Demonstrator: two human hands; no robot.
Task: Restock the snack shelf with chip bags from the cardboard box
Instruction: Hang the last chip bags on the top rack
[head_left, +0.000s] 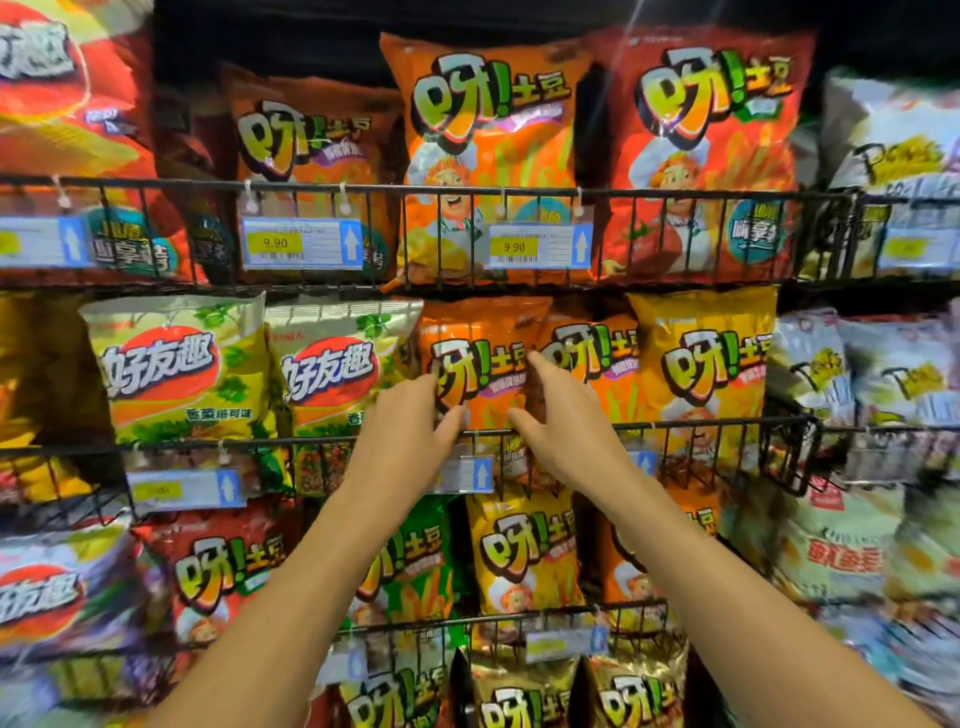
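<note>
From the head camera, both bare arms reach up and forward to the middle tier of a black wire rack (717, 423). The left hand (415, 421) and the right hand (556, 415) bracket an orange chip bag (480, 364) that stands upright in that tier, its long axis vertical, its lower part behind the front rail. The left fingers (449, 418) press on the bag's left edge; the right fingers (530, 366) rest along its right edge, where it meets a second orange bag (592, 358) tucked just beside it. Neither hand is closed round the bag: both are spread, palms turned inward, pinching it lightly from its two sides (a squaring-up touch, by the look of it). The bag lies directly between the hands and slightly above them, about equally near each. A yellow-green bag (332, 364) stands just to the left. The cardboard box is out of view.
</note>
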